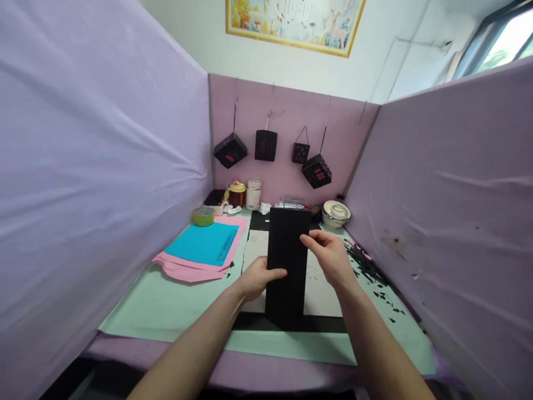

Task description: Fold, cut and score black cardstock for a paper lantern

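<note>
A tall, narrow piece of black card (286, 247) stands upright in front of me over the table. My left hand (261, 278) grips its left edge at mid-height, thumb lying across the front face and fingers behind. Higher up, my right hand (327, 250) pinches the right edge between thumb and fingers. Beneath the card lies a pale board (325, 297) with dark strips along its near and far ends. The card's back and the fingertips behind it are hidden.
On the left lie blue sheets (204, 243) over pink sheets (187, 272), with a roll of tape (204, 216). Black scraps (368, 264) litter the right side. At the back stand a white bottle (253, 194) and a lidded bowl (335, 213). Black boxes (265, 145) hang behind.
</note>
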`<action>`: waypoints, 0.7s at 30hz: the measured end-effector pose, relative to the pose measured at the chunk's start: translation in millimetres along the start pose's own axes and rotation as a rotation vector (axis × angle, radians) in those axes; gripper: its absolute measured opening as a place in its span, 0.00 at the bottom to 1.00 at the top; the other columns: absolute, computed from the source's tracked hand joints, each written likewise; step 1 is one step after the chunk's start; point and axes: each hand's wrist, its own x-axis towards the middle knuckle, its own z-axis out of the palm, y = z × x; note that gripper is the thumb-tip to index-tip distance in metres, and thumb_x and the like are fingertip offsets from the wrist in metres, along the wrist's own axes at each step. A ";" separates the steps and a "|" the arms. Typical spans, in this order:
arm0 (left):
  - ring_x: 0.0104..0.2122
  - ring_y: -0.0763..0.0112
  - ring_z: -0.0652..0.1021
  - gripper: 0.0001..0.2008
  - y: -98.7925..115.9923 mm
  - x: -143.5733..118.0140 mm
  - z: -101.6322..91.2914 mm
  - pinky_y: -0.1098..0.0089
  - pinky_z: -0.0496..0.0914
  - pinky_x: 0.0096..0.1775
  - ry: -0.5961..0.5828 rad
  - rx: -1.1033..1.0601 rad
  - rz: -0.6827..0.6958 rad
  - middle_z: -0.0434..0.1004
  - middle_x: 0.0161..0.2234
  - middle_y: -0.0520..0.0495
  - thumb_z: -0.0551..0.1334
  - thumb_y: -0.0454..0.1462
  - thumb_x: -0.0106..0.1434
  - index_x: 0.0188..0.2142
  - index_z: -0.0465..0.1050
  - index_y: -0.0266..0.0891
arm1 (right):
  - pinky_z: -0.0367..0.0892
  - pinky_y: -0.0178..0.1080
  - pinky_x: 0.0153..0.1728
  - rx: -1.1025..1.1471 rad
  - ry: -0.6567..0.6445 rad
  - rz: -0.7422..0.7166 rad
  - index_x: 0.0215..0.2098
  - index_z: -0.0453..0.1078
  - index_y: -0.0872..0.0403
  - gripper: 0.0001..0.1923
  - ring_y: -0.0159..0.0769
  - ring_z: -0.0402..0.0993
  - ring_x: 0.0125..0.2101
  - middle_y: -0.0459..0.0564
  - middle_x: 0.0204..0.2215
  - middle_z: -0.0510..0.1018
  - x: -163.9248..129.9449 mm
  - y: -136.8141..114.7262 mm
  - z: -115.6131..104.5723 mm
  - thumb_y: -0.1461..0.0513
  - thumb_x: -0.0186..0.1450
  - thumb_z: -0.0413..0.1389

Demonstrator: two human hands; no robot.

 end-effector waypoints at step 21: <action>0.41 0.54 0.79 0.20 3.3 -5.9 5.3 0.60 0.70 0.45 -0.070 0.062 -0.079 0.80 0.39 0.39 0.74 0.37 0.46 0.40 0.78 0.34 | 0.48 0.34 0.21 -0.064 0.120 -0.069 0.22 0.65 0.55 0.19 0.27 0.51 0.20 0.41 0.17 0.58 10.9 3.9 -18.3 0.48 0.57 0.59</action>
